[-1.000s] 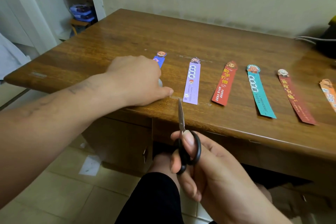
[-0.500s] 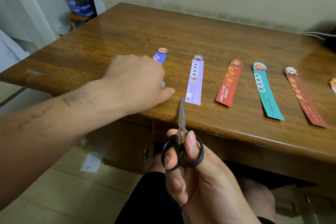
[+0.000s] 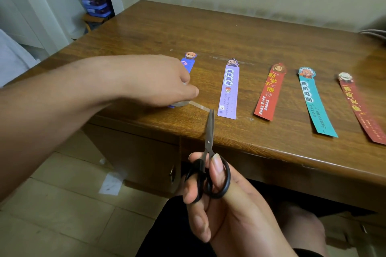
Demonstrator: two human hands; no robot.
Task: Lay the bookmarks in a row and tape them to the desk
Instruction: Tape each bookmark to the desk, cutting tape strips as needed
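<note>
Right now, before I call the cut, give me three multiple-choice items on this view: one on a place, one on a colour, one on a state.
1. Where are the tips of the scissors?
A. At the end of the tape strip, between the blue bookmark and the purple bookmark.
B. Down at the floor tiles.
C. Against the wall.

2. What colour is the bookmark partly under the left hand?
A. Teal.
B. Blue.
C. Yellow.

3. How do the scissors' blades stand?
A. Spread wide.
B. Together.
C. Hidden.

Answers:
1 A, the tips meet the strip beside the purple bookmark.
2 B, blue shows past the hand on the tape roll.
3 B, they form one narrow point in the right hand.
</note>
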